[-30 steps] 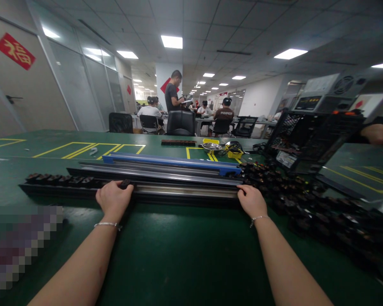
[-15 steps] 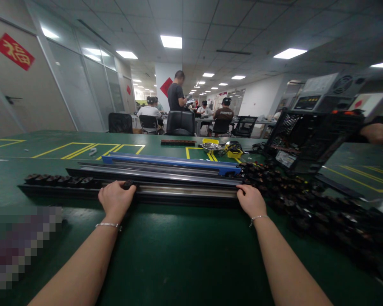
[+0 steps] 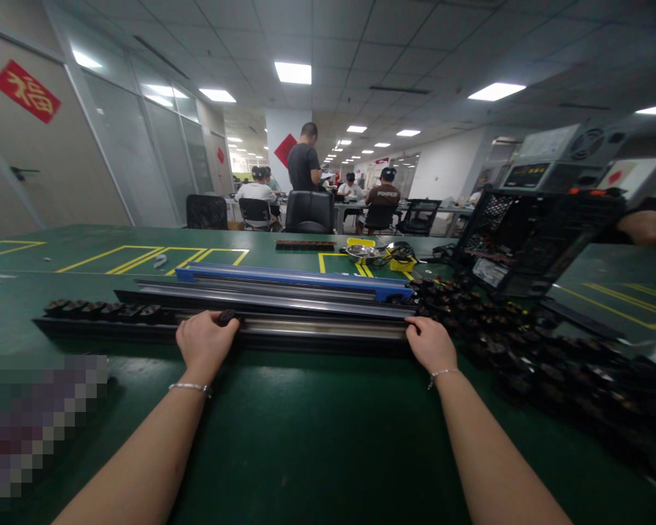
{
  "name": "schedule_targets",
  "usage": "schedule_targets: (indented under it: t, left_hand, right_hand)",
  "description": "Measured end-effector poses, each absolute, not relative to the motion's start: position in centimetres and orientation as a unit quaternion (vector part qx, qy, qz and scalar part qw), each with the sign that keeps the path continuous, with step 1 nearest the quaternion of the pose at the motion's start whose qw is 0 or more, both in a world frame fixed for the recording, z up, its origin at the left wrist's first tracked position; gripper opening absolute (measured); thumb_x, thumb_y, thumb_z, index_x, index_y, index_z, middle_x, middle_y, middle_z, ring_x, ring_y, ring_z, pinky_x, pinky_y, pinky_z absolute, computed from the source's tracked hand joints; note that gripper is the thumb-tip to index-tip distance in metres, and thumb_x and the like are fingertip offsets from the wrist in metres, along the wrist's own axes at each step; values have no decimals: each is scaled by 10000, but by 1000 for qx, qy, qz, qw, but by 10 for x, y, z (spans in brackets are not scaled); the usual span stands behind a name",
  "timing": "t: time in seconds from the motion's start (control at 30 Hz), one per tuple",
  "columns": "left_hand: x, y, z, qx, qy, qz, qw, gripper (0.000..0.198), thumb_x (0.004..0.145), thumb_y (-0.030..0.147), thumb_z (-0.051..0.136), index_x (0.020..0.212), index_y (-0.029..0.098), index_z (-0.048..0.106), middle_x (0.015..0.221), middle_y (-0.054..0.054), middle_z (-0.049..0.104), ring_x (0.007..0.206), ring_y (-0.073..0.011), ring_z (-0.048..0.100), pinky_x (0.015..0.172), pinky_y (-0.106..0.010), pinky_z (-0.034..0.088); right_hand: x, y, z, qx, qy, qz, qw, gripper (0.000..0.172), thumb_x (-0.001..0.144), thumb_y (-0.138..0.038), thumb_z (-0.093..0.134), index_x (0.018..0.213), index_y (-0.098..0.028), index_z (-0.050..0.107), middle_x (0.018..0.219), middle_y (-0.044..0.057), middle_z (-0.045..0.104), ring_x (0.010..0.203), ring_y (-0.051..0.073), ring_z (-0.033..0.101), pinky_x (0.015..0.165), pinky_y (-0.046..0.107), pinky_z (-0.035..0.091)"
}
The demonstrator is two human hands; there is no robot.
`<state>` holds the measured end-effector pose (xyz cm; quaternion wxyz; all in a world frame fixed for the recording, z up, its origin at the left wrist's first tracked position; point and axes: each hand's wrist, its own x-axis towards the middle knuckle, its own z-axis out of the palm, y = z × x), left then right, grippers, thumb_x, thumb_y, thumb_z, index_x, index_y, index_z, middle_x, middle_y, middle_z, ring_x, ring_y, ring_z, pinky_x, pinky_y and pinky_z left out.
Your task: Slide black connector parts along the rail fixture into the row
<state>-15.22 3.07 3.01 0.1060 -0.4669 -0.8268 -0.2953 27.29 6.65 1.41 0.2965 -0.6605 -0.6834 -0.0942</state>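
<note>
A long black and silver rail [image 3: 317,329] lies across the green table in front of me. My left hand [image 3: 204,344] rests on its near edge, fingers curled around a small black part [image 3: 227,317] sitting in the rail. Several more black parts [image 3: 101,309] line the rail's left stretch. My right hand [image 3: 429,343] is closed over the rail's right end, next to a heap of loose black parts [image 3: 530,343]. More rails, one with a blue strip [image 3: 289,275], lie just behind.
A black crate [image 3: 530,237] stands at the right behind the heap. A metal bowl [image 3: 362,252] and yellow items sit further back. Beyond the table, people sit at desks and one person [image 3: 305,164] stands. A blurred patch covers the lower left.
My left hand has slid a little to the right along the rail, carrying the small black part with it. My right hand has stayed at the rail's end.
</note>
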Motion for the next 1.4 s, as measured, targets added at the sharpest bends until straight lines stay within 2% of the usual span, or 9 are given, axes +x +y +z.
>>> schedule_targets:
  t: [0.3,0.47,0.87,1.4]
  left_hand:
    - [-154,33,27,-467,-825,-300,108,409,651,467,536,890,173,689,874,-114,692,899,-295,609,806,-370,421]
    - [-152,33,27,-474,-821,-298,110,410,659,471,528,888,169,686,860,-115,689,889,-293,609,810,-370,424]
    - [-148,33,27,-485,-816,-297,103,395,666,471,533,883,176,680,855,-102,684,883,-283,610,810,-363,428]
    - [-143,33,27,-513,-802,-287,103,426,687,499,532,896,157,677,872,-109,682,890,-275,606,818,-357,426]
  right_hand:
    - [272,66,15,-656,-685,-99,301,338,783,-195,396,931,-162,698,1010,78,680,972,199,583,934,331,404]
    - [271,66,16,-657,-684,-97,301,347,786,-199,392,936,-137,698,1016,95,677,978,209,582,938,339,405]
    - [272,66,14,-660,-679,-100,305,333,781,-202,402,927,-182,700,1003,67,678,962,201,580,915,331,410]
    - [273,67,14,-659,-684,-96,296,335,779,-197,405,933,-165,700,1017,83,676,983,209,579,928,343,407]
